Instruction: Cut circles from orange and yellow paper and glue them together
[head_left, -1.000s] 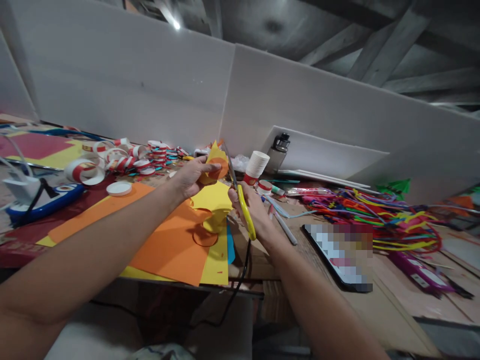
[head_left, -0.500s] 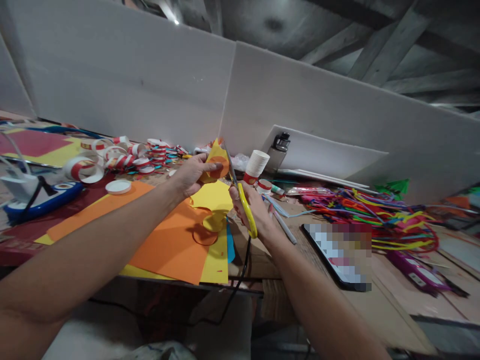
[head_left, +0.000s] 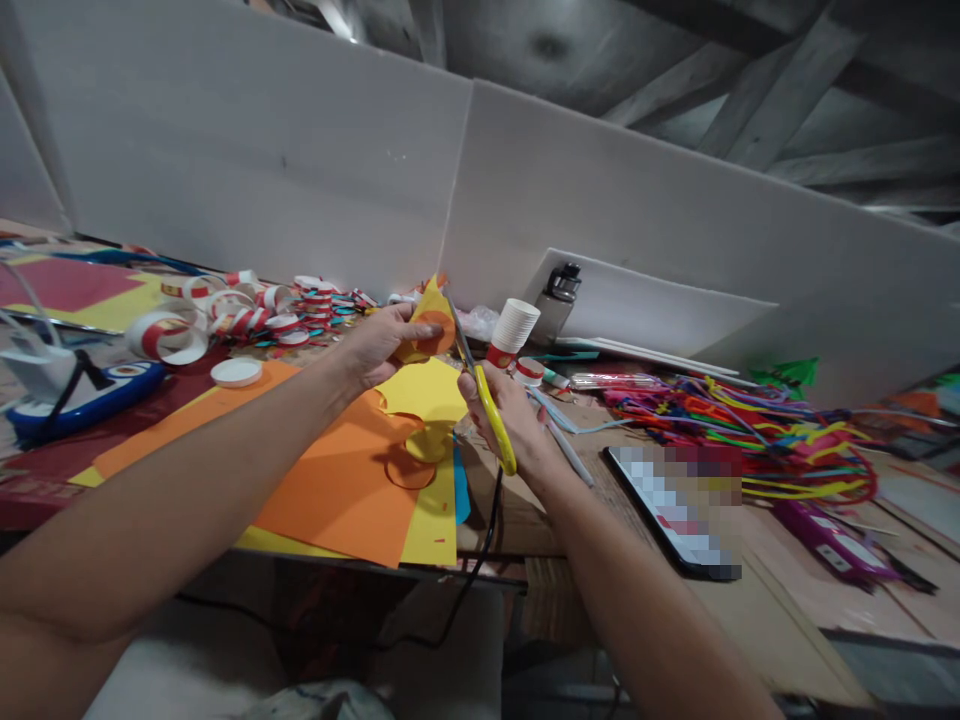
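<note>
My left hand (head_left: 388, 345) pinches a small piece of yellow paper with an orange paper circle (head_left: 436, 337) on it, the thumb lying across the circle. In my right hand (head_left: 508, 410) is a pair of scissors (head_left: 493, 415) with yellow handles. Its blades point up and away, along the right edge of the held paper. Below the hands lie a large orange sheet (head_left: 337, 495) and yellow sheets (head_left: 437, 520). A round yellow paper piece (head_left: 426, 441) rests on them near a cut round outline.
Stacked paper cups (head_left: 514, 328) stand behind my right hand, near a dark bottle (head_left: 559, 295). Cut cup rings (head_left: 169, 338) and a blue power strip (head_left: 97, 395) are at left. A phone (head_left: 671, 515) and colourful pipe cleaners (head_left: 780, 435) lie at right.
My left hand and the held paper have shifted very slightly left. The scissors stay in my right hand in nearly the same place.
</note>
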